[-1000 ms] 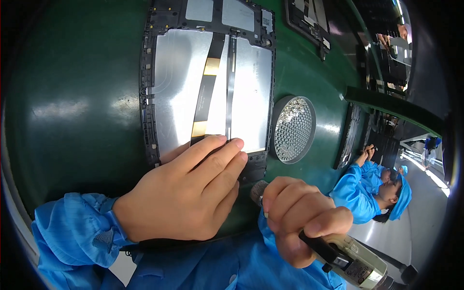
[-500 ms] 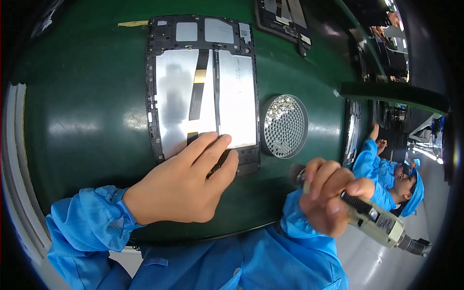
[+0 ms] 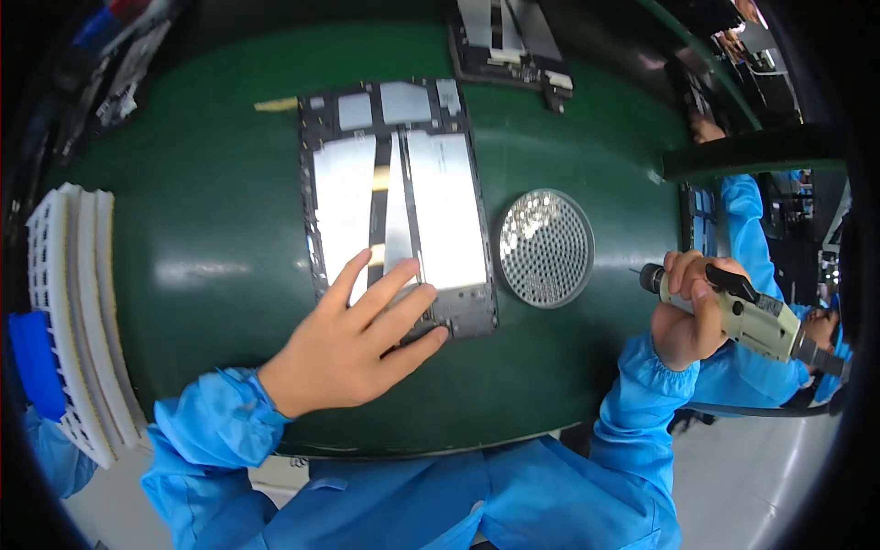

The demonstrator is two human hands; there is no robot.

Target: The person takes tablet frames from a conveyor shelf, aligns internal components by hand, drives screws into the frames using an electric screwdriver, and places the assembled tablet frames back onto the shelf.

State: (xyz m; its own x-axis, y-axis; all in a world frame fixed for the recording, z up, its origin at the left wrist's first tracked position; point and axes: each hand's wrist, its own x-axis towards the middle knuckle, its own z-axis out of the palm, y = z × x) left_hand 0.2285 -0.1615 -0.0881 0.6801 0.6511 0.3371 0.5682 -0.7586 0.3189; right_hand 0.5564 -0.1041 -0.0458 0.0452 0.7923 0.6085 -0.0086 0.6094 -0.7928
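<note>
A tablet chassis [image 3: 445, 211], black-framed with a silver metal plate and dark flat ribbon cables down its middle, lies on the green table. My left hand [image 3: 353, 339] rests over its near end, fingers spread and palm down, holding nothing. Off to the right, my right hand [image 3: 697, 307] is wrapped round a pale electric screwdriver [image 3: 756, 323], whose thin bit points left and whose cord end points right. Between that hand and the chassis stands a round metal dish [image 3: 547, 247] with a grid of small holes, shiny little screws gathered at its upper left.
Another tablet chassis [image 3: 513, 46] lies at the far edge. White slotted foam trays [image 3: 87, 312] stand at the left, a blue piece [image 3: 37, 365] beside them. A dark green bar [image 3: 752, 158] crosses at the right, where a co-worker's blue sleeve [image 3: 742, 211] shows.
My right hand has moved right and up with the screwdriver, away from the dish. The left hand's fingers have spread wider on the chassis. The whole view has shifted.
</note>
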